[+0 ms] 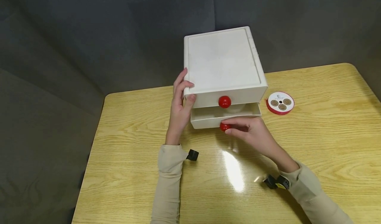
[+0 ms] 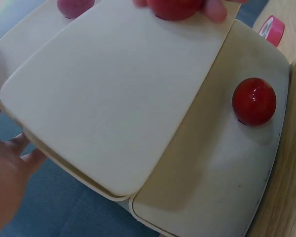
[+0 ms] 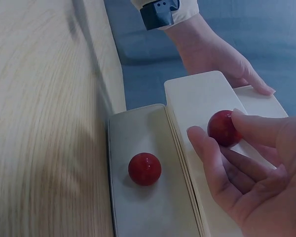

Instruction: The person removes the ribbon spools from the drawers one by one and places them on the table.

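A white plastic drawer cabinet (image 1: 221, 60) stands at the back of the table. My left hand (image 1: 178, 113) holds its left front corner, thumb on the front and fingers bent over the top and side edge. Between thumb and fingers, my right hand (image 1: 259, 136) pinches the round red knob (image 1: 224, 127) of a pulled-out drawer (image 1: 205, 123). Above that drawer, the top drawer with its red knob (image 1: 224, 101) is in. Both wrist views show a lower drawer (image 2: 207, 182), set further back, with another red knob (image 3: 145, 169). What shows of the pulled-out drawer's inside is bare white.
Right of the cabinet lies a spool of red ribbon (image 1: 280, 103) with a white face. The wooden table (image 1: 134, 171) ends at a dark grey curtain (image 1: 148, 35) behind. Dark camera mounts (image 1: 192, 155) sit at both wrists.
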`<state>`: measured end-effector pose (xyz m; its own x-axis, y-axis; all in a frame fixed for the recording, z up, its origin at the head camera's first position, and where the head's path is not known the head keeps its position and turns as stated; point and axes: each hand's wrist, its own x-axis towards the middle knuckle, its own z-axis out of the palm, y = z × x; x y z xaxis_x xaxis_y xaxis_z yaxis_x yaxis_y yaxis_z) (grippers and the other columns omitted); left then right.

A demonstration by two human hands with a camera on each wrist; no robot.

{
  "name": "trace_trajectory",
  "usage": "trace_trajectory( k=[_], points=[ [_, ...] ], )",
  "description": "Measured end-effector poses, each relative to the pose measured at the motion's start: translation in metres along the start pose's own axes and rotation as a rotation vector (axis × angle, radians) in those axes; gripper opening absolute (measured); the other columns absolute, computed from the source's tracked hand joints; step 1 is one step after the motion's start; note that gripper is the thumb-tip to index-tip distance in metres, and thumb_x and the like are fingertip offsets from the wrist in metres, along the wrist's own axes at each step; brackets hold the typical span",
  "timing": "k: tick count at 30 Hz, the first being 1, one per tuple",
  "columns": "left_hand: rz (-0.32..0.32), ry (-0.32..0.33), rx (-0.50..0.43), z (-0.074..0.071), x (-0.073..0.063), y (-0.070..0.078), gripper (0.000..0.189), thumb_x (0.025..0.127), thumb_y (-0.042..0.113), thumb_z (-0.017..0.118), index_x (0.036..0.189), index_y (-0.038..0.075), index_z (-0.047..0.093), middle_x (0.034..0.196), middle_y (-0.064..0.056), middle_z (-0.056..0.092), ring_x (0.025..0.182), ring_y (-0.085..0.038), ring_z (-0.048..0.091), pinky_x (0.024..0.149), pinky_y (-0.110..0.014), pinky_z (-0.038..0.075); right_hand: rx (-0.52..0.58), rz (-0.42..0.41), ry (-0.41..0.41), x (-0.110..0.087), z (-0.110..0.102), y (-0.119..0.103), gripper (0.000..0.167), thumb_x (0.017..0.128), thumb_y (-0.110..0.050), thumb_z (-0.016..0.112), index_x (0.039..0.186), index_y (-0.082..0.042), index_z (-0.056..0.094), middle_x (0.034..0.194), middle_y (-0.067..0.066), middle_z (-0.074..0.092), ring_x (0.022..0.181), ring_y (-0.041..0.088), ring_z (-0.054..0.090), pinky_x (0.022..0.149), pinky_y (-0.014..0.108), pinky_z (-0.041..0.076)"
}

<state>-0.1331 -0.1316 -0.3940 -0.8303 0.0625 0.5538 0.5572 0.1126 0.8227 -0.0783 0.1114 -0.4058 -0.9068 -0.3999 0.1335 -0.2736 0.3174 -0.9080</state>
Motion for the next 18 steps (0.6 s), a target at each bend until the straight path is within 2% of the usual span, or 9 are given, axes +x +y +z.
trace_trajectory(
  k=[11,18],
  points=[
    [0.005,-0.003,-0.005,-0.001,0.0,0.001,0.038,0.106,0.042,0.058,0.12,0.008,0.051,0.166,-0.014,0.028,0.154,-0.022,0.025,0.123,-0.045,0.024,0.0,0.004,-0.02,-0.005,-0.001,-0.007,0.027,0.088,-0.002,0.081,0.115,-0.005,0.079,0.109,0.006,0.078,0.099,0.015,0.071,0.083,0.021,0.056],
    [0.003,-0.007,-0.005,-0.001,0.001,0.0,0.032,0.106,0.034,0.058,0.121,0.007,0.051,0.166,-0.014,0.028,0.154,-0.022,0.025,0.123,-0.044,0.024,-0.117,0.01,-0.048,-0.008,-0.003,-0.014,0.026,0.088,-0.004,0.082,0.114,-0.009,0.08,0.109,0.002,0.078,0.101,0.019,0.071,0.084,0.023,0.056]
  ],
)
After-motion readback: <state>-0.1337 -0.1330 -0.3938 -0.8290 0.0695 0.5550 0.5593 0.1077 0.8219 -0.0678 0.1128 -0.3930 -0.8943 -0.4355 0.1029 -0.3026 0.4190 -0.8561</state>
